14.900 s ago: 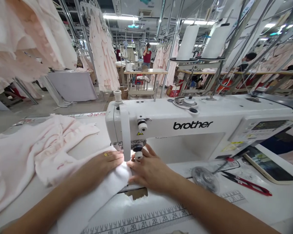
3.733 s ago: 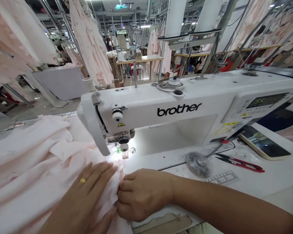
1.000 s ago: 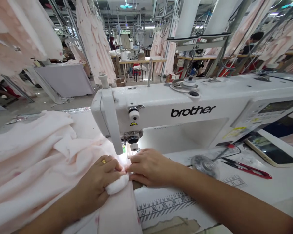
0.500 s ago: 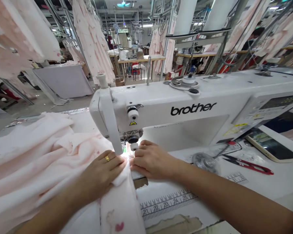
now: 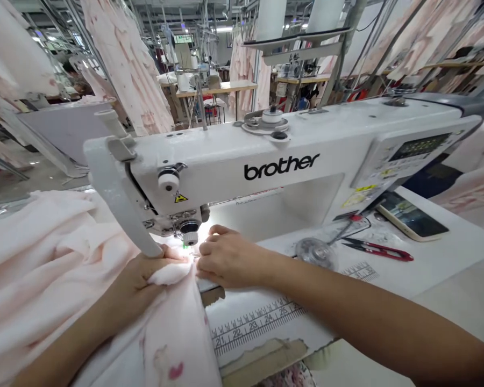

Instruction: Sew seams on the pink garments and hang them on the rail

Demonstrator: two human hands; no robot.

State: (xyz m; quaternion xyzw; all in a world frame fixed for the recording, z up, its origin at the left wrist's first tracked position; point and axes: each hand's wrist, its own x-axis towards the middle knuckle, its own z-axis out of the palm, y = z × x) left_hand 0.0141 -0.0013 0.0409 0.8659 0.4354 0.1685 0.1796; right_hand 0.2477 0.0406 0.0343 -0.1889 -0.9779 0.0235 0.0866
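Pale pink fabric (image 5: 173, 328) with small darker pink prints runs under the head of a white sewing machine (image 5: 221, 177) and hangs toward me. My left hand (image 5: 139, 274) grips a fold of it, thumb below and fingers on top, just left of the lit needle area. Some of its fingertips lie behind the machine's white guard arm (image 5: 125, 207). On the other side, my right hand (image 5: 228, 260) has its fingers curled together at the fabric's right edge, close to the needle. Glare and the hands hide the needle and presser foot.
Bunched fabric (image 5: 44, 263) covers the table on the left. A printed ruler strip (image 5: 258, 325) lies in front. To the right are a clear round disc (image 5: 317, 252), red-handled thread snips (image 5: 381, 250) and a phone (image 5: 413, 215). Pink garments (image 5: 125, 70) hang behind the machine.
The machine and both hands now sit further left in the picture as the view has turned right. My left hand's thumb and the gripped fold show more. Both hands stay at the needle area.
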